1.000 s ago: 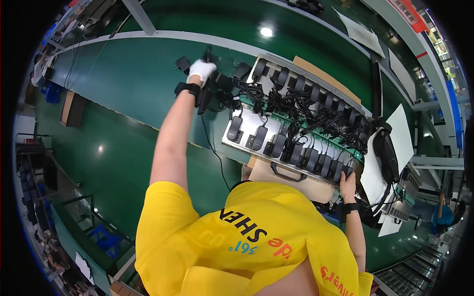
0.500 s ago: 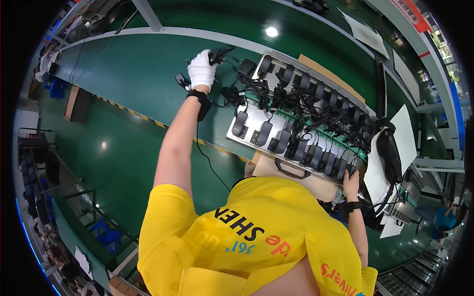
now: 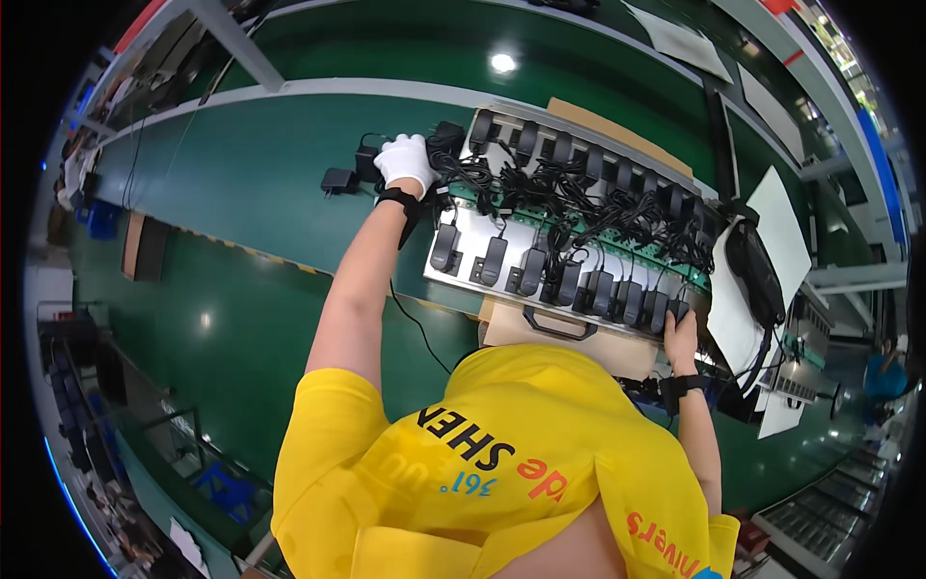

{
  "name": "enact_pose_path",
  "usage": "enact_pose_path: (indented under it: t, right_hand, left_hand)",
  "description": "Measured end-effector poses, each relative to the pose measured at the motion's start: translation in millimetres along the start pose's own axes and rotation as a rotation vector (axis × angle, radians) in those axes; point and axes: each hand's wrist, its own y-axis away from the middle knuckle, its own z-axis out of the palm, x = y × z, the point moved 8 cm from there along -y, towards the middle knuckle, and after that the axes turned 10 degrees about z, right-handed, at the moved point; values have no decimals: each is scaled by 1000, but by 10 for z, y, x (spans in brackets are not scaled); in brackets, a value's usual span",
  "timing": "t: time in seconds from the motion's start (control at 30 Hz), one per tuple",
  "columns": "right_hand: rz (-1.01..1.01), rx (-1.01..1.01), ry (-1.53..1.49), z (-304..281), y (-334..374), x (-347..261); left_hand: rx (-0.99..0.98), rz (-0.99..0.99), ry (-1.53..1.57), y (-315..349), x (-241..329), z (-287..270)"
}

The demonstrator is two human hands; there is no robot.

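My left hand [image 3: 403,162], in a white glove, rests low over the bench at the left end of a metal test rack [image 3: 453,275]. Its fingers are curled down among black cables, and what lies under them is hidden. Close by on its left are a black power adapter [image 3: 339,180] and another upright adapter [image 3: 367,162]. My bare right hand [image 3: 681,340] closes its fingers on a black power adapter [image 3: 678,310] at the right end of the rack's front row. Two rows of adapters stand in the rack, with tangled black cables [image 3: 550,193] between them.
A black handle [image 3: 559,326] sticks out from the rack's near side. Brown cardboard [image 3: 617,355] lies beneath it. To the right are a black pouch-like thing [image 3: 754,270] and a white sheet [image 3: 786,227]. A thin cable [image 3: 417,323] hangs over the bench's near edge.
My left hand has come down and toward the rack with the cable bundle it held raised. More adapters now show on the bench beside it. My right hand stays at the same adapter.
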Motion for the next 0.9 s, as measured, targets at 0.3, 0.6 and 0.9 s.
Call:
enact_pose_path:
  t: [0.3,0.6,0.9]
  right_hand:
    - [-28,65,-5,-27,13,-92]
    - [-120,-85,-56,-56,8,-104]
    - [-172,-277,-264,-455,-2,142]
  left_hand:
    - [175,179,-92,-140,57,149]
    - [193,24,77,167,-313,-396]
    - [585,-176,155,884,-929,-1501]
